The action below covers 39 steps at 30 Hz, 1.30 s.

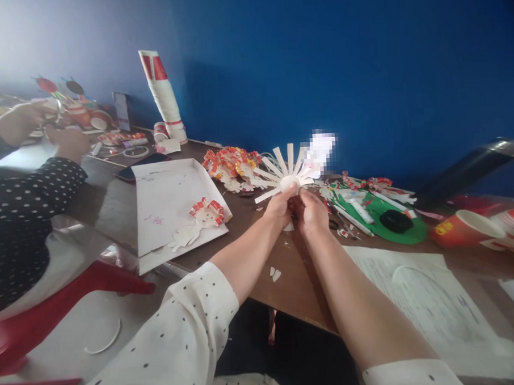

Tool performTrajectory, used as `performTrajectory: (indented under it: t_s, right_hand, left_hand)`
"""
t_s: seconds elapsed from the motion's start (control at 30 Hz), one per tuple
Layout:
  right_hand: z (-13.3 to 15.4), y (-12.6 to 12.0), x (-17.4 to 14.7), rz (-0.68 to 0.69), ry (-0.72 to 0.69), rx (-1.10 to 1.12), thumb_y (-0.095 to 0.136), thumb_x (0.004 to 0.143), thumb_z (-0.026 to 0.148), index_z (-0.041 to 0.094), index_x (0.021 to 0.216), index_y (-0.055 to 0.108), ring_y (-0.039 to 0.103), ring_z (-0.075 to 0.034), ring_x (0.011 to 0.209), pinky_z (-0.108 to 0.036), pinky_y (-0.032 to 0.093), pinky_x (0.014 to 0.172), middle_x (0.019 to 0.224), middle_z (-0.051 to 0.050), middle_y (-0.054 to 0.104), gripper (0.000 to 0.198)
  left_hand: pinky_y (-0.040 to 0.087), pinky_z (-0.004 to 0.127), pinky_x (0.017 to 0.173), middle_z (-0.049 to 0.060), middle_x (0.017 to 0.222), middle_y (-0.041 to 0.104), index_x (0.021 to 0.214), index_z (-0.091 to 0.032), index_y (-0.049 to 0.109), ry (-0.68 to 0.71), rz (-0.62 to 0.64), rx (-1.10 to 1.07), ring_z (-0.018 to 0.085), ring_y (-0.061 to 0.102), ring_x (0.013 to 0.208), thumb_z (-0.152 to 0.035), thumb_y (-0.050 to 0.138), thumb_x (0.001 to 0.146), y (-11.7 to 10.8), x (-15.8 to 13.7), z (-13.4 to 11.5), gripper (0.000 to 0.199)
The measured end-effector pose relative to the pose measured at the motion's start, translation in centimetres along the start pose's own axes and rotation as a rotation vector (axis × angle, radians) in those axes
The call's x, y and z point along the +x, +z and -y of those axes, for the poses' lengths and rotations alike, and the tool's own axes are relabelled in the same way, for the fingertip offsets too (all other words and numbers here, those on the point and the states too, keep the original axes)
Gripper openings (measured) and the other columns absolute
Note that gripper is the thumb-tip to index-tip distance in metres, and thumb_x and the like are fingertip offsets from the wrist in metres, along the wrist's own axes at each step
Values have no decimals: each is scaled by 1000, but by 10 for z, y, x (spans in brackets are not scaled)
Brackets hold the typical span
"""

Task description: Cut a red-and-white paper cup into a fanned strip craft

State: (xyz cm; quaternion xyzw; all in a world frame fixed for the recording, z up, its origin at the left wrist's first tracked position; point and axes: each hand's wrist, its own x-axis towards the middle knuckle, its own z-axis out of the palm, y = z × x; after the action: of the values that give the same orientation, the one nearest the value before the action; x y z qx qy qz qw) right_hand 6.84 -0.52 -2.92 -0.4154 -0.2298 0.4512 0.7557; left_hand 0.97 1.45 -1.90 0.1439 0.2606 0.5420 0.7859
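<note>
A white paper cup [289, 182], cut into long strips that fan outward, is held up above the table in front of me. My left hand [278, 207] pinches it near its round base, the thumb lying on the base. From the other side my right hand [312, 214] closes on its lower edge; some of those fingers are hidden behind it. Behind the strips lies a heap of red-and-white cut paper figures [232, 165]. One more paper figure [204, 214] rests on a white box lid [167, 191] to the left.
On the right are a green disc [406, 234] with a black roll and paper scraps, orange paper cups [460, 227], a dark bottle [464, 172] and written sheets [418, 287]. A tall cup stack [165, 103] leans by the blue wall. At left, another person's hands [65, 138] work.
</note>
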Motion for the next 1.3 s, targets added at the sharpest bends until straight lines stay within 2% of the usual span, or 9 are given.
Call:
performTrajectory:
  t_s: [0.2, 0.43, 0.6, 0.77, 0.9, 1.0, 1.17, 1.3]
  right_hand:
    - [-3, 0, 5, 50, 95, 83, 72, 65, 25, 18, 76, 65, 65, -16, 65, -31, 58, 64, 70, 1, 70, 15]
    - [-4, 2, 4, 68, 101, 89, 72, 69, 27, 16, 81, 67, 68, -18, 73, -32, 58, 70, 77, -3, 71, 17]
    - [-5, 3, 1, 97, 46, 87, 71, 70, 30, 17, 80, 66, 67, -17, 71, -33, 57, 69, 75, -1, 70, 17]
    - [-1, 2, -3, 59, -43, -39, 77, 61, 25, 19, 75, 68, 64, -15, 63, -29, 55, 65, 64, 4, 67, 18]
    - [5, -2, 1, -15, -102, -77, 79, 58, 24, 18, 79, 70, 65, -14, 68, -28, 55, 70, 71, 3, 71, 24]
    - [6, -4, 4, -20, -138, -76, 79, 58, 24, 19, 84, 70, 67, -16, 75, -29, 55, 74, 78, 1, 73, 29]
    - [1, -4, 3, 45, -39, 16, 79, 60, 23, 19, 82, 68, 66, -14, 70, -27, 55, 71, 76, 2, 72, 25]
    - [-4, -3, 3, 115, 16, 60, 78, 65, 23, 19, 77, 65, 65, -13, 67, -27, 55, 70, 72, 3, 69, 18]
  left_hand:
    - [42, 18, 52, 0, 64, 63, 79, -14, 65, 13, -22, -41, 6, 54, 52, -20, 77, 72, 2, 1, 1, 16]
    - [47, 19, 61, 1, 69, 66, 83, -13, 67, 18, -38, -67, 8, 59, 58, -20, 79, 70, 2, 1, 0, 18]
    - [46, 20, 58, 1, 64, 63, 80, -13, 66, 25, -58, -75, 8, 57, 55, -21, 78, 71, 4, -2, -2, 17]
    - [44, 20, 55, 1, 63, 62, 78, -12, 65, 23, -9, -43, 7, 54, 53, -26, 78, 72, 2, -3, -3, 19]
    - [40, 19, 52, -2, 61, 59, 74, -12, 65, 32, -9, 12, 4, 47, 49, -22, 81, 67, 0, -1, -1, 20]
    - [40, 19, 54, 0, 65, 62, 75, -12, 66, 24, 14, 20, 5, 51, 53, -18, 81, 66, 0, -1, -1, 19]
    - [35, 19, 48, -3, 58, 57, 74, -12, 64, 0, -23, -43, 4, 44, 48, -18, 78, 70, 2, -1, 1, 16]
    - [38, 18, 52, -2, 62, 59, 78, -12, 64, -4, -41, -92, 4, 49, 51, -20, 78, 71, 3, 2, 3, 18]
